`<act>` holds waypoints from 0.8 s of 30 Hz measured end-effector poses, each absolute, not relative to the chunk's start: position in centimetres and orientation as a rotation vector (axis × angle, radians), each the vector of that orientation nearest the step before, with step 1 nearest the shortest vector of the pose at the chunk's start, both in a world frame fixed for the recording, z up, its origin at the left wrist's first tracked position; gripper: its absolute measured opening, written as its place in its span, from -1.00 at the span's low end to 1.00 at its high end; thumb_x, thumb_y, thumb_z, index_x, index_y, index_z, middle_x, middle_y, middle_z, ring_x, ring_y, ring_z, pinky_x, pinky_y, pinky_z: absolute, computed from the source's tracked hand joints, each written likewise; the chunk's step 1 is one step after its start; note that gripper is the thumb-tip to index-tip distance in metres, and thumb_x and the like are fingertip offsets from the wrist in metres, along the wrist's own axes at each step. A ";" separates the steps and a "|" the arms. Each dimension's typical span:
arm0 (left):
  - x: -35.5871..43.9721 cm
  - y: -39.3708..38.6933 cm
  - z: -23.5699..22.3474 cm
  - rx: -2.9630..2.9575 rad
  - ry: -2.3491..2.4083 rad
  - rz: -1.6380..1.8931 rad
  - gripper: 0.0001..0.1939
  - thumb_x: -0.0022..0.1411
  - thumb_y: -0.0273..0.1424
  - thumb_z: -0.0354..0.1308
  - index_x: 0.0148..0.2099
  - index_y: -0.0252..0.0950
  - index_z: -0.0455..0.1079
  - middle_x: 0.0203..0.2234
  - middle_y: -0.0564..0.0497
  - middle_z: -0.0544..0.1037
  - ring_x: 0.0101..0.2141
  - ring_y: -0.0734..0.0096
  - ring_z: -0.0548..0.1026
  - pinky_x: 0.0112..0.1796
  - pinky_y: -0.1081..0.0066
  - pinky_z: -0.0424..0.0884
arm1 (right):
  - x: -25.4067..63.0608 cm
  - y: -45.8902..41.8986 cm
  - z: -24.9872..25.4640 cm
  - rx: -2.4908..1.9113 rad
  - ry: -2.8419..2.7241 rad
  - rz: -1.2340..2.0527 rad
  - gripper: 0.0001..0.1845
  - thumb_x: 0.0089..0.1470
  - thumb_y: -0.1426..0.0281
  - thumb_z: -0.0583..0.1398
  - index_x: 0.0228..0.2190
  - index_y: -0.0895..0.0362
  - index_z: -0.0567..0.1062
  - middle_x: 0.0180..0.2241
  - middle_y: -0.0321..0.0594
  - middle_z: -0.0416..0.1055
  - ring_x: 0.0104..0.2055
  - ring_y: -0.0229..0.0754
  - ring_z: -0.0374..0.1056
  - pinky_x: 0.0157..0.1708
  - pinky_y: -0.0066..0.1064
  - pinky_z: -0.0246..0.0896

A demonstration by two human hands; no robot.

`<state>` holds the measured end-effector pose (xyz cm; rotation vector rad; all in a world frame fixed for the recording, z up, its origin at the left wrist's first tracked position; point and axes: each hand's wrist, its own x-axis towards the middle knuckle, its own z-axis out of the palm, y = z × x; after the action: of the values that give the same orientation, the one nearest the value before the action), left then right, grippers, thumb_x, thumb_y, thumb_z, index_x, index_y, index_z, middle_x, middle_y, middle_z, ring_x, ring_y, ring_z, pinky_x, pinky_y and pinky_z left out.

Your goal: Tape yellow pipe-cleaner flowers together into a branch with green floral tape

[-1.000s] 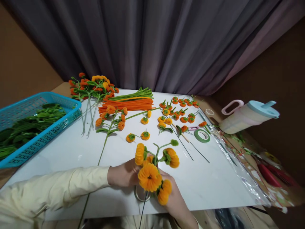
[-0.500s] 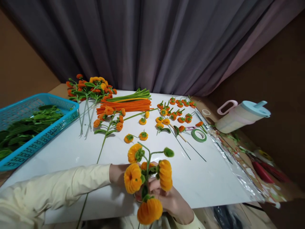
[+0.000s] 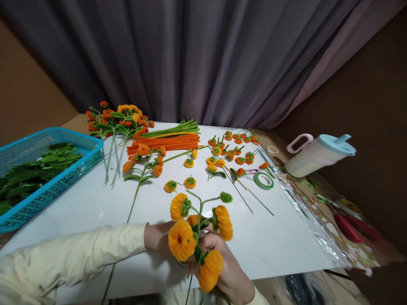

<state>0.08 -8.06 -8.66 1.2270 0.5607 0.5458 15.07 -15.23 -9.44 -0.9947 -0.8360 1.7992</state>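
Note:
A spray of fuzzy pipe-cleaner flowers (image 3: 182, 240), yellow-orange with green leaves and a small green bud, stands upright between my hands. My right hand (image 3: 230, 264) is closed round its stem just under the blossoms, thumb and fingers pressed together. Behind the left blossoms is my left hand (image 3: 159, 239), close to the same stem; its fingers are mostly covered, and what they grip is hidden. A thin dark wire (image 3: 188, 290) runs down below the flowers. Ahead lie two loose yellow flower heads (image 3: 190, 182).
A blue basket (image 3: 71, 171) of green leaves is at left. Orange pipe cleaners (image 3: 165, 143), a finished orange spray (image 3: 143, 169), small flower heads (image 3: 240, 160) and green tape (image 3: 263, 181) lie on the white board. At right are a tumbler (image 3: 313, 156) and red-handled pliers (image 3: 348, 228).
The spray has turned and tilted in my hands, swinging left and then slightly back right. A pale ring seen below my hands earlier is now mostly hidden. My view has shifted slightly.

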 end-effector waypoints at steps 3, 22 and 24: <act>0.2 -8.8 -8.7 1.197 0.551 0.541 -0.81 -0.19 -0.37 0.37 -0.52 -0.33 0.45 -0.58 0.04 0.48 -0.50 0.39 0.37 -0.43 0.42 0.35 | 15.2 -15.5 -9.2 -1.056 -0.770 1.672 -0.63 -0.40 0.24 0.42 -0.76 0.15 0.37 -0.69 -0.34 0.21 -0.63 -0.32 0.14 -0.64 -0.50 0.10; 0.3 -8.8 -8.0 1.098 0.565 0.488 -0.75 -0.05 -0.32 0.33 -0.36 -0.40 0.45 -0.43 -0.03 0.49 -0.40 0.37 0.42 -0.36 0.42 0.37 | 16.7 -14.7 -8.2 -1.116 -1.005 1.646 -0.70 -0.18 0.28 0.37 -0.68 0.21 0.47 -0.70 -0.30 0.35 -0.64 -0.31 0.24 -0.59 -0.50 0.19; 0.6 -9.1 -7.7 1.062 0.566 0.502 -0.75 -0.03 -0.35 0.33 -0.31 -0.39 0.46 -0.43 -0.01 0.50 -0.41 0.38 0.43 -0.36 0.42 0.38 | 16.6 -14.9 -8.3 -1.127 -0.998 1.611 -0.68 -0.16 0.27 0.37 -0.69 0.22 0.46 -0.72 -0.31 0.33 -0.65 -0.32 0.23 -0.61 -0.51 0.16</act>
<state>0.56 -9.14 -7.71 1.0618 0.5656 0.5023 16.56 -14.91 -8.28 -1.1270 -0.9978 1.6113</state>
